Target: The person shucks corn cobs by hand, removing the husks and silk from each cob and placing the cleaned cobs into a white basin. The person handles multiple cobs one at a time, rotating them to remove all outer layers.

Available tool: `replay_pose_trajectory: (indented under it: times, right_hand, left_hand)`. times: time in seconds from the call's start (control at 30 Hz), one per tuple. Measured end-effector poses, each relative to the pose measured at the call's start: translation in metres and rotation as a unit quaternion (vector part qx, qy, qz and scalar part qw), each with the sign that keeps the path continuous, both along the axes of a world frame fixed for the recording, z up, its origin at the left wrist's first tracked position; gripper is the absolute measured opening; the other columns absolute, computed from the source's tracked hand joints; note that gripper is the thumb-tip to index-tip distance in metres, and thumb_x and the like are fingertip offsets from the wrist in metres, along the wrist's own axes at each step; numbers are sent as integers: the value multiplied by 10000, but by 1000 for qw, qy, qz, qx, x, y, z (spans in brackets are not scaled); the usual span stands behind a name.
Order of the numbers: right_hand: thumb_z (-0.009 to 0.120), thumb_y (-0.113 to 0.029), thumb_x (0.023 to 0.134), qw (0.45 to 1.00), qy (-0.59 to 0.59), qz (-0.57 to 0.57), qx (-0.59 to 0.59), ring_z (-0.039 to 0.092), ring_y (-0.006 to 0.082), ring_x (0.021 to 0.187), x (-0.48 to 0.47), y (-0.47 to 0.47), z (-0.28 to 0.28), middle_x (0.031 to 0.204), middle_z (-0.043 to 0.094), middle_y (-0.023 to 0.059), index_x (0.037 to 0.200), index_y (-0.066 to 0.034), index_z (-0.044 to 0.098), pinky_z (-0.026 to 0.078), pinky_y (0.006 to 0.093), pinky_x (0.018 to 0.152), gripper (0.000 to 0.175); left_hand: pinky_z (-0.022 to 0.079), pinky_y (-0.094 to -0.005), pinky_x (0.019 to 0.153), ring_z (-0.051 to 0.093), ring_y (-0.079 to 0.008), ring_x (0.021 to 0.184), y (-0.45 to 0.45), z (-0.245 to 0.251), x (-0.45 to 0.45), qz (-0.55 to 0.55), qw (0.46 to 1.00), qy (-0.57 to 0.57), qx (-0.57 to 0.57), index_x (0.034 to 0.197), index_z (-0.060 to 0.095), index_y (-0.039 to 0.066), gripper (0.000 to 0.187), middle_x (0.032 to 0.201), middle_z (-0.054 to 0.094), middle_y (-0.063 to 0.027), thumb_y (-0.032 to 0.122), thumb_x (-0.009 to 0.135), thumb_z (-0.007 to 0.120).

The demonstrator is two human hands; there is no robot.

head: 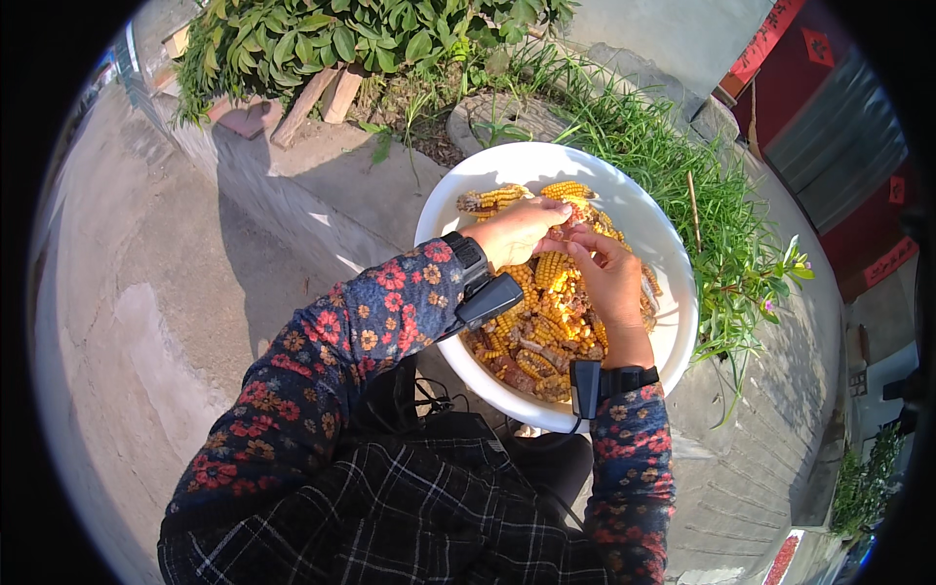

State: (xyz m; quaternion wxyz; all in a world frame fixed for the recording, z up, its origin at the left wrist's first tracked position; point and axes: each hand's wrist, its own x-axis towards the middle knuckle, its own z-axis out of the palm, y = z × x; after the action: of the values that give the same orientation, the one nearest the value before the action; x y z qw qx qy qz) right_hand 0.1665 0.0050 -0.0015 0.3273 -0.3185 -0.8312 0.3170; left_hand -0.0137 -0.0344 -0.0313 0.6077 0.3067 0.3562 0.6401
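Note:
A large white basin [559,418] stands before me, holding many yellow corn cobs [537,362] and loose kernels. Some cobs show patches without kernels. Over the upper part of the basin, my left hand [515,230] grips a reddish, partly bare corn cob [574,216] that my fingers largely cover. My right hand [613,274] meets it from the right, thumb and fingertips pinched together at the cob's lower side. Whether the right fingertips hold a kernel or the cob itself is too small to tell. Both wrists wear black straps with black devices.
Green grass [658,157] and a flowering plant [779,281] border the basin on the right. Beyond it lie a round stone slab [504,121], wooden pieces [307,106] and a leafy bush [351,36]. A low concrete ledge [292,212] runs at the left.

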Motion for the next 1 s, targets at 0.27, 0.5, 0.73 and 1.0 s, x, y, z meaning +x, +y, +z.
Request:
replay_pose_trajectory:
  times: [0.27, 0.5, 0.73, 1.0]
  right_hand:
    - [768, -137, 803, 997, 6, -5, 74, 667, 215, 736, -2, -5, 4, 816, 699, 104, 904, -17, 720, 529, 331, 719, 165]
    - [736, -223, 855, 999, 23, -16, 21, 656, 221, 692, 2, 4, 0, 764, 692, 116, 929, -18, 723, 516, 354, 689, 218]
    - [645, -276, 889, 969, -150, -191, 33, 669, 301, 1009, 50, 83, -22, 1090, 702, 155, 1098, -62, 712, 509, 394, 888, 306]
    - [591, -246, 896, 868, -418, -247, 100, 584, 341, 1190, 69, 102, -29, 1292, 602, 180, 1265, -83, 623, 465, 404, 1024, 405]
  left_hand:
    - [568, -343, 881, 656, -210, 1038, -4, 6, 6, -29, 999, -13, 14, 1213, 567, 55, 256, 1176, 644, -105, 236, 1039, 514]
    - [566, -360, 923, 662, -235, 1014, -1, 5, 3, -18, 1000, -11, 14, 1183, 569, 11, 266, 1124, 636, -131, 227, 1036, 518]
    - [561, -291, 845, 645, -180, 1004, -6, 17, -3, 32, 997, 77, -2, 1180, 587, 21, 239, 1092, 626, -84, 191, 1035, 501]
    - [503, -231, 729, 627, -143, 895, -51, 50, -38, 106, 989, 95, 33, 1178, 589, 56, 233, 1015, 646, -61, 210, 1026, 501]
